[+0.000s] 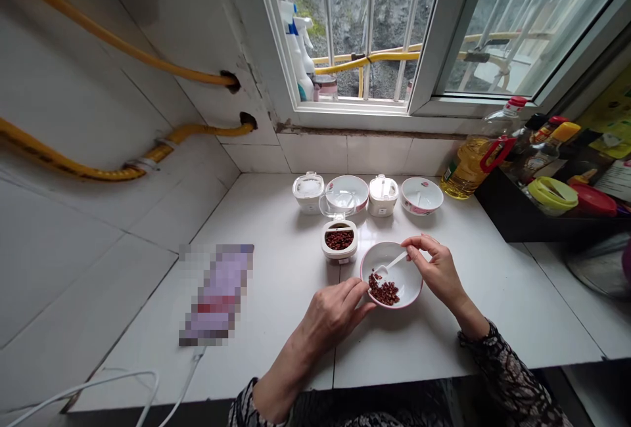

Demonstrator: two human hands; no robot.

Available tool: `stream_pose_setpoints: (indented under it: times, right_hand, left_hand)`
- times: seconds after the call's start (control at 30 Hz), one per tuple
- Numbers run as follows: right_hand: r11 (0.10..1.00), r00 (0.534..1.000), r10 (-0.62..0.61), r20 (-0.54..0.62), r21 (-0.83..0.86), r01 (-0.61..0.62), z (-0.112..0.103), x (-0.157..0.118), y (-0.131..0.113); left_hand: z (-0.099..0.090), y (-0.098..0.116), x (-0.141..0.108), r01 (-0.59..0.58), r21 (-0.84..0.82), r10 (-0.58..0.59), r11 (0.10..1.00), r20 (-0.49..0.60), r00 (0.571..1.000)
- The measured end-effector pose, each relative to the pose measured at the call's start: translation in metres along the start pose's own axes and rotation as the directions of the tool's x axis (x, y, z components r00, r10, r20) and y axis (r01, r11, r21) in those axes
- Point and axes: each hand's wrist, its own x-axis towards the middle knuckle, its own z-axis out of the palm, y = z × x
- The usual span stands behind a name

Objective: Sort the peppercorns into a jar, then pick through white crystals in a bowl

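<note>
A small white bowl [411, 286] with a pink rim stands on the counter, holding a heap of reddish-brown peppercorns [383, 290] on its left side. My right hand [438, 269] pinches the handle of a small white spoon [394, 262], whose tip dips among the peppercorns. At the bowl's left edge, my left hand [335, 312] grips the rim between thumb and fingers. Just behind and to the left is a white seasoning jar [339, 255], its clear lid [338, 203] raised, with more peppercorns [339, 239] inside.
Along the back stand two closed white seasoning jars [308, 194] and two flowered bowls [422, 197]. An oil bottle [466, 164] and a black rack [513, 213] of bottles occupy the right. A blurred-out phone-like object [219, 295] with a white cable [183, 384] lies left.
</note>
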Motion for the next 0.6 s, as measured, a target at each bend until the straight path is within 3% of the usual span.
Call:
stream_pose_setpoints:
  times: [0.17, 0.4, 0.5, 0.6]
  right_hand:
    - [0.995, 0.997, 0.076, 0.008, 0.064, -0.077, 0.001, 0.001, 0.0]
    - [0.993, 0.998, 0.062, -0.016, 0.096, -0.061, -0.001, 0.005, -0.003]
    - [0.995, 0.999, 0.016, -0.03, 0.101, -0.013, -0.001, 0.013, -0.01]
    - [0.992, 0.991, -0.11, -0.074, 0.046, 0.114, 0.004, 0.027, -0.023]
  left_hand:
    - [0.0, 0.0, 0.001, 0.0, -0.006, 0.0, 1.0, -0.007, 1.0]
    - [0.0, 0.001, 0.001, -0.008, -0.004, 0.008, 1.0, -0.013, 1.0]
    - [0.0, 0.001, 0.001, -0.01, -0.01, 0.01, 1.0, -0.018, 1.0]
    - [0.0, 0.001, 0.001, -0.006, -0.019, 0.005, 1.0, -0.016, 1.0]
